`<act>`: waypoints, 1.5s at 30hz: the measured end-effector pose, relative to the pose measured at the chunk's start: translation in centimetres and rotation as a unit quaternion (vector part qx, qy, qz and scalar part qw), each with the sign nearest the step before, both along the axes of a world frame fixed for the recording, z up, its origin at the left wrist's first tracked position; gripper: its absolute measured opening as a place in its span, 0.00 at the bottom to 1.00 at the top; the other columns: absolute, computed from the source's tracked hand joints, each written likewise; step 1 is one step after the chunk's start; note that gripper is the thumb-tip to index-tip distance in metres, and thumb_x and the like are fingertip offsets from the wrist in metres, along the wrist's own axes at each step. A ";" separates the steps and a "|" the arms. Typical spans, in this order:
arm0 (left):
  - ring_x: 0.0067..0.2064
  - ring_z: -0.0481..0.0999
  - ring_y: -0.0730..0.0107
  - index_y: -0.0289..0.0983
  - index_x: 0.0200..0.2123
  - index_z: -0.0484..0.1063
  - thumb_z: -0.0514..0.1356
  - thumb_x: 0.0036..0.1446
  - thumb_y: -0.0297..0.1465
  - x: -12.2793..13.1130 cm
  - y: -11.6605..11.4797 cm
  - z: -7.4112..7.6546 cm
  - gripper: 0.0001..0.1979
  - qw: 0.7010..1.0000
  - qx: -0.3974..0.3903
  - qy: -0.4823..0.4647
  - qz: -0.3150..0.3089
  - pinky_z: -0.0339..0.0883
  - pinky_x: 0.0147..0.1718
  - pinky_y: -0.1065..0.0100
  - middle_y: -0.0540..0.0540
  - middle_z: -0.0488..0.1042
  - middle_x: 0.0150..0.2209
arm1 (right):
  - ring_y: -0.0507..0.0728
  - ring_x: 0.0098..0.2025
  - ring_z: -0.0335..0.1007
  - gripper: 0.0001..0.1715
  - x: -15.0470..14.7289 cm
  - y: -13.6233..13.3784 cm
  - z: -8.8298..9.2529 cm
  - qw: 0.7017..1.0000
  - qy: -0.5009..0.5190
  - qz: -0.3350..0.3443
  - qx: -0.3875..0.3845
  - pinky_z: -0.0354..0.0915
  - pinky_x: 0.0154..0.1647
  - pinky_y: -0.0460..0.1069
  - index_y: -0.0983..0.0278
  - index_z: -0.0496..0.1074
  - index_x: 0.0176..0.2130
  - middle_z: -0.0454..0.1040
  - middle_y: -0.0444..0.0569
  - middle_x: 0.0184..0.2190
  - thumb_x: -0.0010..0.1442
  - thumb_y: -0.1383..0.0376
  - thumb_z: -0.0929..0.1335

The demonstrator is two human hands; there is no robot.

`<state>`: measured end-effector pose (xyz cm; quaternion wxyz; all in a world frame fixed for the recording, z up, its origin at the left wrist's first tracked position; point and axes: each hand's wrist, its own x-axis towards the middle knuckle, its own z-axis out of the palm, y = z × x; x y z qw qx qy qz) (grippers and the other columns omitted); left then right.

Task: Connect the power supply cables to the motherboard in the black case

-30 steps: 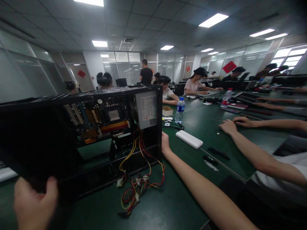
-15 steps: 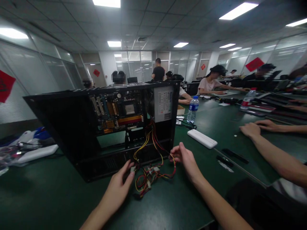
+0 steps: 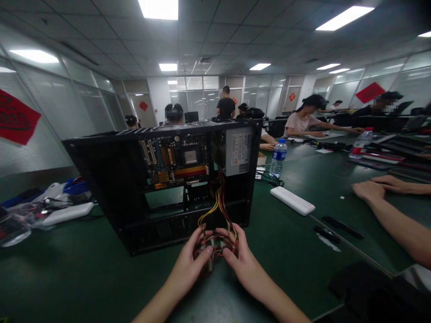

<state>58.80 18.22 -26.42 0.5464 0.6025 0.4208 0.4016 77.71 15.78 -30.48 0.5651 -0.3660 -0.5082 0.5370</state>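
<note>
A black computer case (image 3: 101,179) stands open-sided on the green table. Inside it are a motherboard (image 3: 182,157) and a grey power supply (image 3: 238,151) at the upper right. From the supply, yellow and red power cables (image 3: 220,202) run down and out of the case. My left hand (image 3: 193,258) curls round the left side of the bunched cables, and my right hand (image 3: 237,253) grips their right side. Both sets of fingers close on the bundle, just in front of the case. White connectors show between the thumbs; the rest of the bundle is partly hidden.
Right of the case are a blue-capped water bottle (image 3: 278,158), a white power strip (image 3: 292,200) and black strips (image 3: 342,227). Another person's forearms (image 3: 387,208) rest on the table at right. Plastic bags (image 3: 15,224) and another white strip (image 3: 68,214) lie at left.
My hands have come together from both sides of the loose cables and closed on them, gathering the bundle. The view has shifted slightly, and the case appears farther right.
</note>
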 end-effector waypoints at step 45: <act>0.40 0.80 0.55 0.33 0.36 0.80 0.65 0.55 0.45 4.6 16.9 10.8 0.19 0.806 0.111 0.572 -0.102 0.70 0.36 0.67 0.38 0.81 0.35 | 0.54 0.28 0.71 0.12 7.8 2.6 5.6 0.661 -0.473 -0.217 0.541 0.64 0.28 0.47 0.65 0.73 0.45 0.74 0.49 0.28 0.69 0.74 0.62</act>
